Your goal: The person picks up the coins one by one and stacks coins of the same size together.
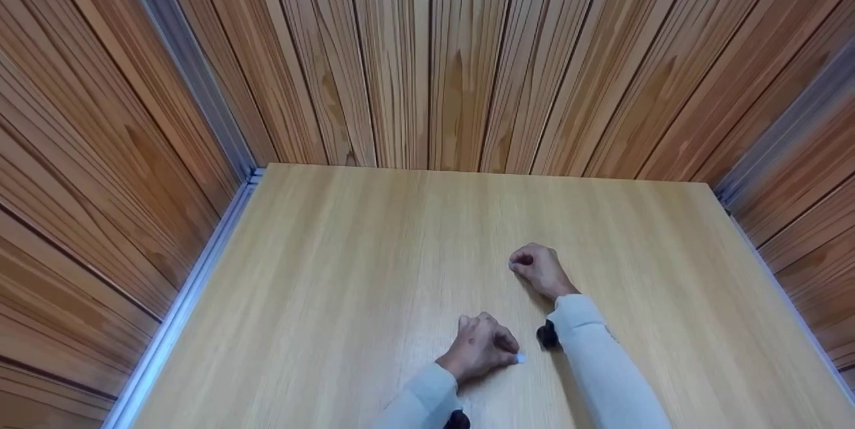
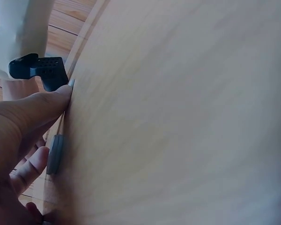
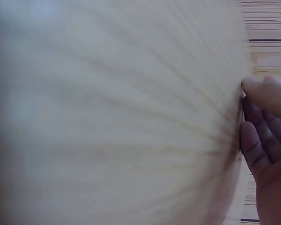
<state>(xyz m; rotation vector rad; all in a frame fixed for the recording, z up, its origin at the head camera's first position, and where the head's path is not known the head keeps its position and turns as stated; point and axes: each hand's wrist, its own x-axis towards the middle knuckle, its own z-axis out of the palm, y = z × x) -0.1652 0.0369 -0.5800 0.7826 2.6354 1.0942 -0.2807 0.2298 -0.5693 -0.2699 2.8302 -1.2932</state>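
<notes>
My left hand (image 1: 477,347) is low over the near middle of the table, pinching a small pale, flat piece (image 1: 520,358) between thumb and finger. In the left wrist view, a grey disc (image 2: 55,154) with a rounded edge is beside the other fingers; in the head view the hand hides it. Farther forward and to the right, my right hand (image 1: 540,271) has thumb and index finger meeting in a ring. A tiny whitish piece (image 1: 511,264) shows at their tips, mostly covered by them. In the right wrist view its fingertips (image 3: 249,86) are right at the tabletop.
The pale wooden table (image 1: 361,248) reaches back to a plank wall (image 1: 454,61). Metal rails (image 1: 180,302) run along its side. Pale sleeves (image 1: 604,355) cover both forearms, and a black wrist camera (image 1: 548,335) hangs under the right one.
</notes>
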